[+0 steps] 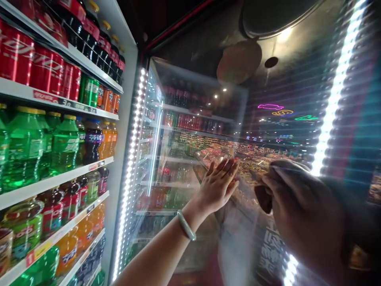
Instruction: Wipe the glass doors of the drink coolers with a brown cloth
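My left hand (pixel 218 186) lies with its fingers stretched out on the inner face of a glass cooler door (pixel 190 222). A pale green bangle (pixel 186 225) circles the left wrist. Close to the camera at the right, my right hand (pixel 300 198) is dark and blurred, its fingers curled together beside the glass. A small brown shape shows at its fingertips; whether this is a held thing, a fingertip or a reflection is unclear. The palm side of the right hand is hidden.
At the left, cooler shelves (pixel 56 178) carry green soda bottles (pixel 65 145), red cola cans (pixel 44 69) and orange drinks. Bright LED strips (pixel 126 190) run along the door's sides. Neon shapes and a lit store interior show through or in the glass.
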Tool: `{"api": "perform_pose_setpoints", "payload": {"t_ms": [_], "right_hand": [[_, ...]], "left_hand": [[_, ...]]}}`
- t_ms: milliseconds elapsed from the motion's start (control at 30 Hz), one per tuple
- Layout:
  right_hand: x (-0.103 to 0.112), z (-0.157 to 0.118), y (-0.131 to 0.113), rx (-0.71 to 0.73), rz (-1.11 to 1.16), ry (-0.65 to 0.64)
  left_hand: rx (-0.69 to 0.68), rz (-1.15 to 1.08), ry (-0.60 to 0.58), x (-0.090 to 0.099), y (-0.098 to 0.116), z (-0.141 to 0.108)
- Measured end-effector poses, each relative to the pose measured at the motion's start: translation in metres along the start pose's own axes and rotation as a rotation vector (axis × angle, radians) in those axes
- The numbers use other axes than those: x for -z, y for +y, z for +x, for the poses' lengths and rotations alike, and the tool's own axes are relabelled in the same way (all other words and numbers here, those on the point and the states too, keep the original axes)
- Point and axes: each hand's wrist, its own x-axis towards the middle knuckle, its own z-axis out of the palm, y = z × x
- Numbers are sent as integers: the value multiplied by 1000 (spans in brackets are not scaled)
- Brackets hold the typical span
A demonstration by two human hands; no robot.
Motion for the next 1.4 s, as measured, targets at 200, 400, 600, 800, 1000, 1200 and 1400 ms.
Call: {"api": "perform_pose_setpoints", "payload": {"t_ms": [200, 400, 600, 800, 1000, 1200, 1400], "right_hand": [[-30, 48, 15, 125, 5, -69], [-30, 72, 17, -52, -89, 31], [-55, 148, 25, -13, -111, -59], [-61, 190, 48, -232, -210, 203], [-77, 195, 31, 110, -172, 61], [-62, 260, 90, -84, -258, 282], [-90, 241, 31, -48, -246, 165]], "left_hand": [[-80, -11, 36, 8, -16, 47], [-135, -71, 109, 22, -16, 97], [-126, -66, 169, 34, -47, 149], [-106, -59, 178, 53, -79, 197], [-168, -52, 187, 55, -94, 214], [-71, -54, 218, 64, -130, 235], [-75, -73, 236, 61, -129, 235]]}}
